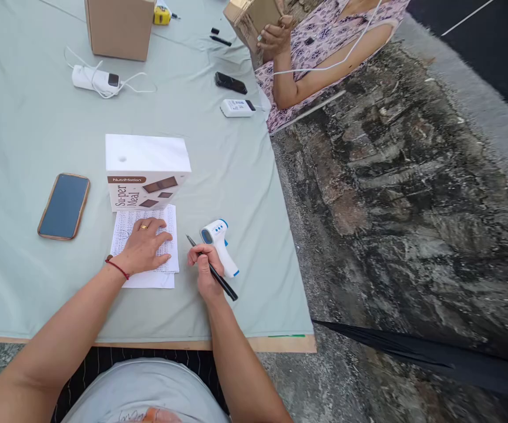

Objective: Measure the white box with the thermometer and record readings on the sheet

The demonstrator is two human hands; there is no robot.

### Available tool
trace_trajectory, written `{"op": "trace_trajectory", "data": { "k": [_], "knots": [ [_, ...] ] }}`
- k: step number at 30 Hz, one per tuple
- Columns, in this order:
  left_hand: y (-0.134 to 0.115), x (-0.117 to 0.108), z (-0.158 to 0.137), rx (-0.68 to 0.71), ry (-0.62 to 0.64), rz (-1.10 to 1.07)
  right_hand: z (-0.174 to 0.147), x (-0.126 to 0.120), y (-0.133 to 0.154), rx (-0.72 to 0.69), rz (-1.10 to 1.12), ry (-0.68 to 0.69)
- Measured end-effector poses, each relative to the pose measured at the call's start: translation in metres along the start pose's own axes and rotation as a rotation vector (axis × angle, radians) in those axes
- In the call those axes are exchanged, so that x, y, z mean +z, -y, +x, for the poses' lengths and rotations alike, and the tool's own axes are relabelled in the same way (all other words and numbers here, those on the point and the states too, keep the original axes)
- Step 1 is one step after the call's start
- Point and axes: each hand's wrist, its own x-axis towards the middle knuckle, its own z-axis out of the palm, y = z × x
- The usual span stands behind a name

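Note:
My left hand (148,245) lies flat on printed sheets of paper (168,226), its fingers spread. In my right hand (206,269) is a black pen (224,283), its tip pointing up and to the left, beside the paper. Just beyond that hand lies a white and blue infrared thermometer (222,247) on the cloth. A white box with "Super Meal" printing (148,176) stands at the far edge of the sheets and hides part of them. Off to the left rests a smartphone (64,205) in a wood-coloured frame.
A pale green cloth (37,282) covers the table. Farther back are a cardboard box (119,29), a white device with a cord (95,80), a black phone (231,83), a white power bank (237,108) and a marker (221,40). Another person (324,47) holds a box at the far right.

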Motion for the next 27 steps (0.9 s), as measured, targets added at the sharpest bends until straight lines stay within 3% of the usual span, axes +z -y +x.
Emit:
{"op": "trace_trajectory", "data": {
  "k": [5,12,27],
  "knots": [
    [-0.003,0.000,0.000,-0.002,-0.004,0.009,0.001,0.005,-0.004,0.088,0.020,-0.038],
    [-0.006,0.000,0.001,-0.007,0.011,0.069,0.001,0.018,-0.003,0.120,-0.247,-0.218],
    [-0.009,-0.001,0.000,0.001,0.016,0.103,0.000,0.022,-0.003,-0.011,-0.408,-0.096]
  ]
}}
